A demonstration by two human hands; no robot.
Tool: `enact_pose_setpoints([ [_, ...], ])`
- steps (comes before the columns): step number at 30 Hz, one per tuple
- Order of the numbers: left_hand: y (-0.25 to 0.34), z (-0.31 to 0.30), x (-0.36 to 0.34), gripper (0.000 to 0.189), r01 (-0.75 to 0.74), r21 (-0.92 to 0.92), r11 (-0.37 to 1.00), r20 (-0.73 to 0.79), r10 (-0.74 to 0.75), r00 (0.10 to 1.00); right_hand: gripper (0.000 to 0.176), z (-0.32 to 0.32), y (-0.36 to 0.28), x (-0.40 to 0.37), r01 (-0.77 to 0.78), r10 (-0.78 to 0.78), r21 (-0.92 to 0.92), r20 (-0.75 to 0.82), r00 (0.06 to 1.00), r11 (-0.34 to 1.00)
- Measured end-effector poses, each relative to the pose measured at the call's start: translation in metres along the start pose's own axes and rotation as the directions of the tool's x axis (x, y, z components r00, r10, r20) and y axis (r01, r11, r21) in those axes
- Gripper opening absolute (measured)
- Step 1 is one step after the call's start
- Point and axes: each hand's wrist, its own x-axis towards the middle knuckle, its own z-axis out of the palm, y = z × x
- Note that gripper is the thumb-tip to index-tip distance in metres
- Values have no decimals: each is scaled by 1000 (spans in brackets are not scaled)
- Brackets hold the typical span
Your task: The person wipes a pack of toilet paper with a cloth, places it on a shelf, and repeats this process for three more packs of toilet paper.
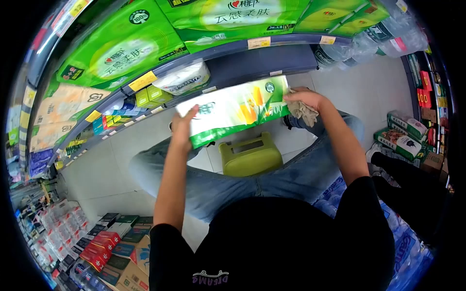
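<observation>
The long white-and-green pack [236,111] is in the air before me, slightly tilted, its right end higher in view, between my knees and the lower shelf [262,65]. My left hand [183,128] grips its left end, thumb across the printed front. My right hand [306,98] is closed at the other end, with a crumpled cloth [304,114] bunched in the same grasp.

It looks like paper goods in plastic film, so I judge it light, with some give, and the glossy wrap a little slippery. Both ends seem the right place to hold it, palms flat and pressure gentle; pinching hard could dent or tear the film. The cloth probably makes my right hold less sure.

My fingers behind the pack are hidden, as is its back. Glare and blur wash out the print near my left thumb. Below it sits a green stool [252,157], its far edge partly covered; I cannot tell how much gap lies between. On the shelf is a white wrapped bundle [183,77], label unreadable. To my right, another person's dark-clothed leg [410,177] runs into the dark border.
</observation>
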Motion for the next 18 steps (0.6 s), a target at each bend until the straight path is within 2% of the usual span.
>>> enact_pose_setpoints([
  [1,-25,8,16,54,46,15,999,-59,-45,997,48,-15,27,14,-61,60,41,18,998,997],
  [2,-40,20,18,60,73,8,997,-31,-73,997,44,-33,57,31,-122,120,81,38,992,989],
  [3,-82,11,46,70,175,2,985,-64,-175,983,39,-43,81,47,-185,178,120,61,982,975],
  [4,-104,7,55,75,192,-10,981,-36,-193,981,32,-43,97,61,-226,229,91,-19,973,970],
  [6,-145,-5,78,84,257,-3,967,-26,-257,966,29,-48,111,72,-286,290,118,-17,957,951],
  [7,-127,7,72,83,287,32,957,-46,-286,957,28,-49,112,75,-316,320,124,-12,948,941],
  [9,-90,25,63,82,346,102,933,-91,-338,937,31,-49,110,75,-267,274,145,-37,961,953],
  [11,-127,2,96,78,301,20,954,-30,-300,953,34,-41,101,76,-194,217,191,-110,970,962],
  [12,-137,-3,106,77,287,-10,958,-15,-287,958,53,-38,81,69,-190,211,224,-73,975,956],
  [13,-143,-4,111,77,277,-40,960,2,-277,961,54,-31,70,68,-146,177,227,-123,977,963],
  [15,-147,-2,117,78,268,50,962,-39,-267,963,56,-25,61,70,-69,120,225,-222,968,972],
  [16,-155,-8,129,79,261,96,961,-69,-255,965,49,-34,71,85,-60,103,206,-205,973,977],
  [17,-164,-11,137,80,257,144,955,-97,-245,965,39,-47,90,107,-121,147,169,-152,977,978],
  [18,-149,-2,128,85,253,180,951,-93,-239,967,34,-51,98,114,-140,166,184,-133,977,973],
])
